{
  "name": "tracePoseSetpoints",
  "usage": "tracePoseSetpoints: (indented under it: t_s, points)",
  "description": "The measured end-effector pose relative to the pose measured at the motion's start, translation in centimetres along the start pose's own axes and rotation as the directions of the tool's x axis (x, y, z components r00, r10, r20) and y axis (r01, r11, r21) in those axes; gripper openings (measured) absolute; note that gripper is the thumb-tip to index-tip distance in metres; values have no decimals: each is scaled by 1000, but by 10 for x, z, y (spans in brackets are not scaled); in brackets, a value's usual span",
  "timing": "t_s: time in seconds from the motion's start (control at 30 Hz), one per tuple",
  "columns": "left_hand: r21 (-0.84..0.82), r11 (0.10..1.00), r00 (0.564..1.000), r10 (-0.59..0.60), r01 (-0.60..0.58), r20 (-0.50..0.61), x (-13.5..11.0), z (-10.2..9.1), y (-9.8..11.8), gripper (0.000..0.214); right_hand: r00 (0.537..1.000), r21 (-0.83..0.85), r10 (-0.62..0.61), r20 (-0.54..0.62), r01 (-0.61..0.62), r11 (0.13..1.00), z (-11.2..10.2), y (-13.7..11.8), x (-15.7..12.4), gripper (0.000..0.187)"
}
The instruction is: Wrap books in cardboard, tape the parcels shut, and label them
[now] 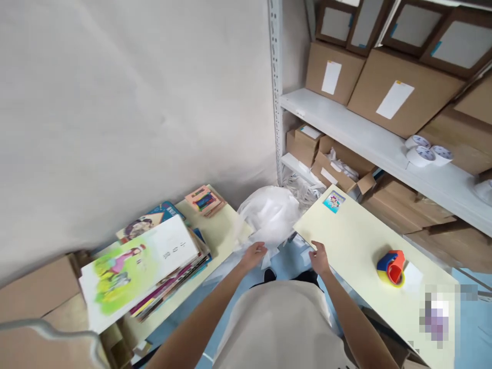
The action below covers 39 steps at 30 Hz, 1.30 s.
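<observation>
My left hand (254,255) is in front of the white plastic bag (271,210), fingers loosely curved and a little apart. Nothing shows in it; whether it touches the bag I cannot tell. Beside the inner edge of the right-hand table (353,241), my right hand (320,258) has its thumb and fingers apart and holds nothing. A small colourful card (334,201) lies at that table's far corner. Farther right on the same table stands a red and blue tape dispenser (391,268) with a yellow roll.
At left, a stack of picture books (142,266) and a small pile of pinkish booklets (205,200) lie on another pale table (226,230). Shelving (342,120) holds cardboard boxes (403,95) and white tape rolls (421,156). A grey curved bar (49,330) crosses the lower left.
</observation>
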<state>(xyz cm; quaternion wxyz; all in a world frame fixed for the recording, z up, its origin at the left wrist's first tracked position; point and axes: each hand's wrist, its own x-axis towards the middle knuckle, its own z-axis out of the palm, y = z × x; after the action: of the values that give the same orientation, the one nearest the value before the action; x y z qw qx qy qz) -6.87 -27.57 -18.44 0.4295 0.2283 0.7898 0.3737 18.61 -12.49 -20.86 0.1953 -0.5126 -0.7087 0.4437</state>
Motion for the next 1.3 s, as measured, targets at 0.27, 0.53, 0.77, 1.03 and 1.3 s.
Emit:
tracePoseSetpoints:
  t_s: [0.27, 0.53, 0.77, 1.03, 1.3]
  points:
    - [-41, 999, 999, 13, -15, -34, 18, -12, -8, 38, 923, -126, 85, 375, -40, 991, 35, -49, 58, 41]
    - [163, 986, 998, -32, 42, -59, 67, -9, 30, 43, 921, -104, 159, 355, -130, 986, 80, -71, 162, 54]
    - [323, 935, 986, -164, 147, 27, 117, 16, 61, 46, 872, -96, 222, 437, -200, 975, 110, -65, 191, 54]
    - [382, 913, 990, -133, 140, -47, 98, 13, 78, 21, 767, -64, 160, 622, -154, 986, 110, -89, 188, 11]
    - [294, 956, 979, 70, -11, -190, 65, -38, 88, 12, 827, 351, -302, 475, 137, 926, 82, -196, 187, 15]
